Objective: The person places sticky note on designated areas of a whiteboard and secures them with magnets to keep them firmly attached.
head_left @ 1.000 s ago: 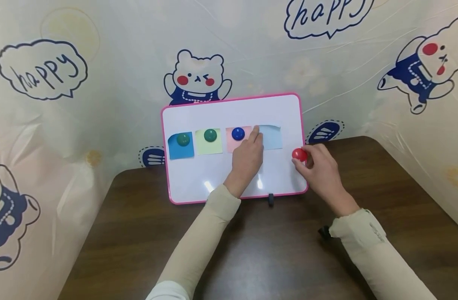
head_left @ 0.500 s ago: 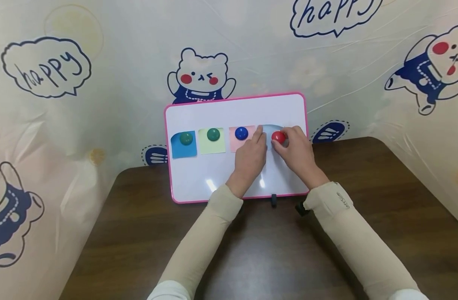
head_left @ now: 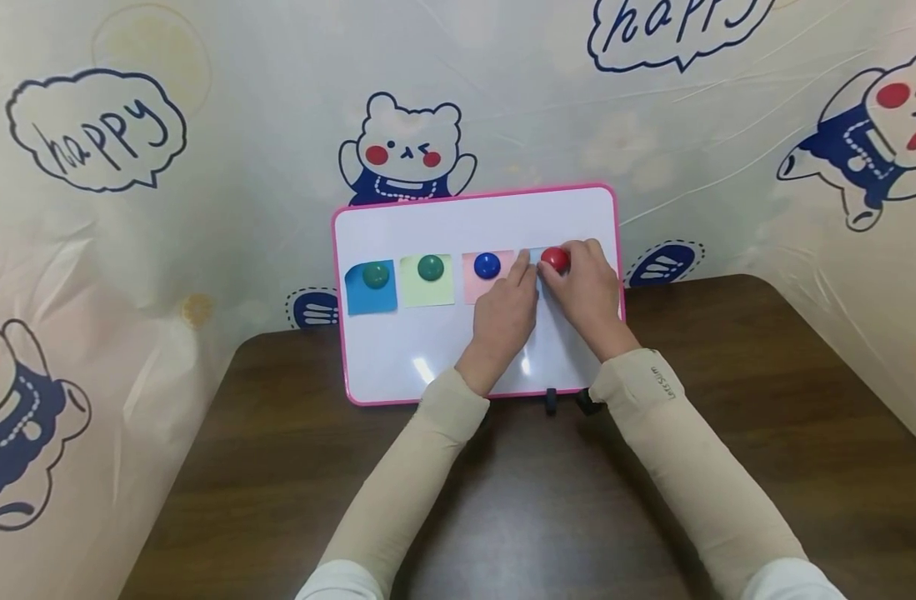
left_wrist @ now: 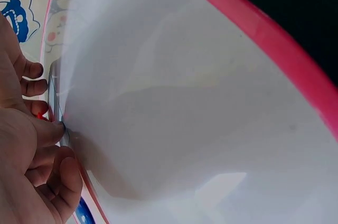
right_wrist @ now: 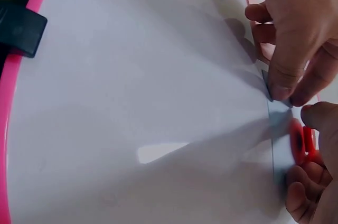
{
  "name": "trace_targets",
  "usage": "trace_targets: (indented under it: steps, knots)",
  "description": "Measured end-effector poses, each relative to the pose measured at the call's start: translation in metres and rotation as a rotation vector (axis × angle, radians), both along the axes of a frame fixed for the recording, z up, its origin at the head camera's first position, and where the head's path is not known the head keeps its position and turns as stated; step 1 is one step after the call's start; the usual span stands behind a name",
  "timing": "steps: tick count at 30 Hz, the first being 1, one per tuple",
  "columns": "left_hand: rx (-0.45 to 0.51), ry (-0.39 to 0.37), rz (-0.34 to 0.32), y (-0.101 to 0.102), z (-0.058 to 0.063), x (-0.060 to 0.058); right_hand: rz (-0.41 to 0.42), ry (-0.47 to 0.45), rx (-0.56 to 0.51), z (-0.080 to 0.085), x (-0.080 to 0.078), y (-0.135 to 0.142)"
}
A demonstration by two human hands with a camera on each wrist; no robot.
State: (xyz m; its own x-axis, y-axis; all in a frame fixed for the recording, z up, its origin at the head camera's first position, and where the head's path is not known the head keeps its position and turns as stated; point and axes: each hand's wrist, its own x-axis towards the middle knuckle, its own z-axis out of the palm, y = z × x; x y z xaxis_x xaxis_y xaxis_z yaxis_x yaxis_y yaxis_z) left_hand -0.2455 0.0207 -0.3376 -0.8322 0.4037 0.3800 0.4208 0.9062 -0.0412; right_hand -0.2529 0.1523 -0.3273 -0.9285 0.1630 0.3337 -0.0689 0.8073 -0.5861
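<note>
A pink-rimmed whiteboard (head_left: 397,358) leans against the backdrop, with a row of sticky notes across it. My right hand (head_left: 591,292) pinches a red round magnet (head_left: 554,259) between thumb and fingers, over the light blue sticky note (right_wrist: 278,129). In the right wrist view the magnet's dark underside faces that note, close to it. My left hand (head_left: 503,321) presses the note's left side with its fingertips; most of the note is hidden by both hands in the head view. Just left of these fingers, a blue magnet (head_left: 487,265) sits on the pink note (head_left: 473,289).
Further left, one green magnet (head_left: 431,267) is on the light green note (head_left: 427,296) and another green magnet (head_left: 375,275) on the darker blue note (head_left: 369,302). A black clip (head_left: 551,402) grips the board's bottom edge above the brown table (head_left: 488,508).
My right hand has carried the red magnet from the board's right edge leftward and up to the light blue note. My left hand stays on the note.
</note>
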Motion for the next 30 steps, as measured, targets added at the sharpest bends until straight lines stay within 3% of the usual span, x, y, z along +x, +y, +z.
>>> trace_targets:
  steps: [14,30]
  knots:
    - [0.046,0.095,-0.055,-0.008,-0.006,0.000,-0.065,0.099,0.061,-0.007,-0.002,-0.013]
    - [0.051,0.090,-0.052,-0.007,-0.008,0.000,-0.082,0.144,0.075,-0.009,0.000,-0.014]
